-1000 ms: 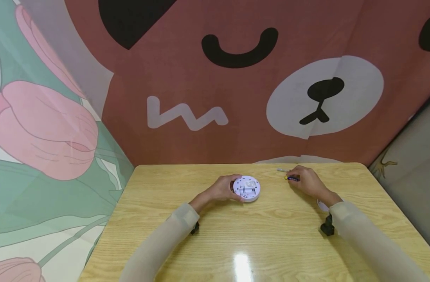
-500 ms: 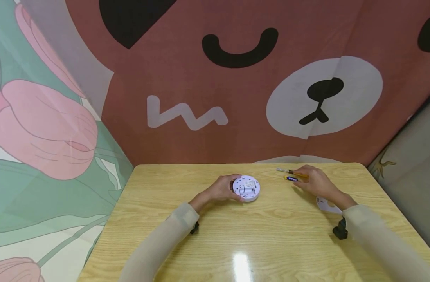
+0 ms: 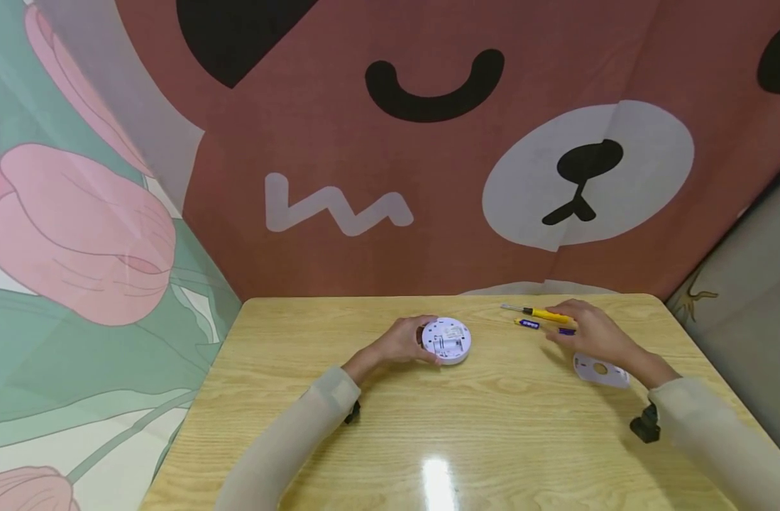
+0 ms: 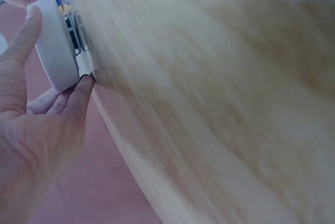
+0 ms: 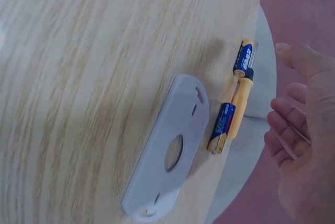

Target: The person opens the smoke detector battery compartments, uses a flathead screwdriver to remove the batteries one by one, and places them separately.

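Observation:
My left hand point(image 3: 404, 341) grips a round white device point(image 3: 446, 342), like a smoke detector, by its left edge between thumb and fingers. Its underside faces up in the head view, showing a battery compartment. In the left wrist view the casing point(image 4: 55, 46) stands between thumb and fingers. My right hand point(image 3: 590, 332) hovers over the table's back right with loosely bent fingers and nothing in them. Below it lie two blue-and-gold batteries, the left battery point(image 3: 527, 323) and the right battery point(image 3: 566, 331), beside a yellow-handled screwdriver point(image 3: 551, 316). The fingers partly cover the right battery in the head view.
A white mounting plate point(image 3: 600, 370) with a round hole lies on the wooden table point(image 3: 492, 433), partly under my right wrist. Behind the table's back edge hangs a reddish-brown cloth point(image 3: 338, 262) with a printed bear face.
My right hand has moved right and slightly toward me, uncovering the screwdriver's handle, the second battery and more of the mounting plate. My left hand and the white device have stayed in place.

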Available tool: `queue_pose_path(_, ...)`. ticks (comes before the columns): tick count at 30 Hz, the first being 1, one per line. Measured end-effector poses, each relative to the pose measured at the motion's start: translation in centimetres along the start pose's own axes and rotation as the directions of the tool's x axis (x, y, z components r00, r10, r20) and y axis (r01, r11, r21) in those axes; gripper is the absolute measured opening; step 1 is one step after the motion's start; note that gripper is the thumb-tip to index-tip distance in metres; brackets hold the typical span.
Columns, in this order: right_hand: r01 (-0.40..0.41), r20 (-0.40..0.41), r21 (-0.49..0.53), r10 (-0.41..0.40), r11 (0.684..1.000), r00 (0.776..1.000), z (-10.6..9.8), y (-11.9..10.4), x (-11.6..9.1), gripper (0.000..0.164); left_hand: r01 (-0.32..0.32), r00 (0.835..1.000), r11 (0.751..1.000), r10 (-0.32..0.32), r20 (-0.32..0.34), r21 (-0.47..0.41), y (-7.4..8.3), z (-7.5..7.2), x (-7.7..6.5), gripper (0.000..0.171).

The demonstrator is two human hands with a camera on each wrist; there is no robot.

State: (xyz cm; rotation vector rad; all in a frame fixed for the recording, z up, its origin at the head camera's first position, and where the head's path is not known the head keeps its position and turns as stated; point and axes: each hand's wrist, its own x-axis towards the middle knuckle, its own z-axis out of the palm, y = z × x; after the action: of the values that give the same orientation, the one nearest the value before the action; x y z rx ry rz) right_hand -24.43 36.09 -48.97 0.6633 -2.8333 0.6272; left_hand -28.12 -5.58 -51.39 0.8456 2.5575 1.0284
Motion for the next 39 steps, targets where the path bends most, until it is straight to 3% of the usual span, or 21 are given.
queue_pose_path(23, 0.041, 0.055, -0.058, -0.038, 0.997, 0.998, -2.1, 0.3, -2.7, 0.057, -0.006, 1.000, 1.000, 0.006, 0.007, 0.019, -0.2, -0.1, -0.1, 0.101)
queue_pose_path(35, 0.058, 0.102, -0.050, -0.053, 0.997, 0.993, -2.6, 1.0, -4.4, 0.066, 0.004, 1.000, 1.000, -0.004, 0.004, 0.013, -0.1, -0.1, -0.1, 0.101)
queue_pose_path(39, 0.017, 0.152, -0.059, -0.008, 0.998, 0.988, -2.7, 1.3, -4.7, 0.075, 0.000, 1.000, 1.000, 0.000, 0.003, 0.008, -0.1, 0.0, -0.1, 0.101)
